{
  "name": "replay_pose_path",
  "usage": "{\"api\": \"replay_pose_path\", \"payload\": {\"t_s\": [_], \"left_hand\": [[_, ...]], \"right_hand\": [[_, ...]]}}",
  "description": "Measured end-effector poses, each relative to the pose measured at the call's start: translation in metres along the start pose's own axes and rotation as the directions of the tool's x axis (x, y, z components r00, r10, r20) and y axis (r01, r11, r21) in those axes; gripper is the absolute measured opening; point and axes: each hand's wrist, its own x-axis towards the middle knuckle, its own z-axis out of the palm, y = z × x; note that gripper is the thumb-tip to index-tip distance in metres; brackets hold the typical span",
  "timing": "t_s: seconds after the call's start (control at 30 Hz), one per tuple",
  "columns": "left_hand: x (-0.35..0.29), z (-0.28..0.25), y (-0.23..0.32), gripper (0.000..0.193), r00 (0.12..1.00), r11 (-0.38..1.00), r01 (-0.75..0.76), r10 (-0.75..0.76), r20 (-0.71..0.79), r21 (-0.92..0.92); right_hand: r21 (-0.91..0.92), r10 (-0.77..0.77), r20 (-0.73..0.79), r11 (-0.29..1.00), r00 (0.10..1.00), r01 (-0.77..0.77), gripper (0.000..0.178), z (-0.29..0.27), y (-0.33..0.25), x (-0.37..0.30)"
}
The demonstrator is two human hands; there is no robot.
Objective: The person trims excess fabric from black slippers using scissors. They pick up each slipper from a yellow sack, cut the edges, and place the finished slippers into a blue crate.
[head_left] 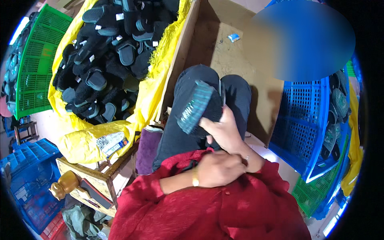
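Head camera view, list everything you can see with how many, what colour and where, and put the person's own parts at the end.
slipper in hand: one, black with teal ribbed sole, over the lap, centre
slipper pile: many, black and grey, on the yellow sack, upper left
yellow sack: one, left of centre
green crates: cannot tell how many, far left
blue crate: one upright, right, holding more slippers
blue crate on floor: one, lower left
wooden stool: one, lower left
brass vessel: one, beside the stool
right hand: holds the slipper
left hand: closed against the right wrist, gold bangle, red sleeve
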Motion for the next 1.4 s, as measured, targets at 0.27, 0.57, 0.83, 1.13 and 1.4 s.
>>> {"api": "replay_pose_path", "payload": {"t_s": [0.27, 0.57, 0.83, 1.13, 1.4], "left_hand": [[0.013, -0.056, -0.018, 0.05, 0.877, 0.786, 0.478, -0.407, -0.254, 0.392], [0.026, -0.047, -0.019, 0.042, 0.893, 0.831, 0.446, -0.39, -0.224, 0.332], [0.038, -0.03, -0.015, 0.036, 0.912, 0.786, 0.41, -0.358, -0.2, 0.463], [0.017, -0.026, -0.008, 0.067, 0.868, 0.648, 0.494, -0.411, -0.279, 0.58], [0.037, -0.094, -0.007, 0.067, 0.93, 0.901, 0.197, -0.297, 0.218, 0.387]], "right_hand": [[-0.084, -0.099, 0.121, 0.99, 0.988, 0.11, 0.046, -0.044, 0.009, -0.017], [-0.449, -0.305, 0.059, 0.842, 0.95, 0.299, 0.025, -0.052, 0.012, -0.028], [-0.044, -0.157, 0.073, 0.986, 0.985, 0.161, 0.034, -0.048, 0.027, -0.003], [-0.461, -0.386, 0.114, 0.796, 0.916, 0.393, 0.038, -0.052, 0.025, -0.026], [-0.5, -0.668, 0.116, 0.6, 0.735, 0.624, 0.033, -0.068, -0.024, -0.033]]}}
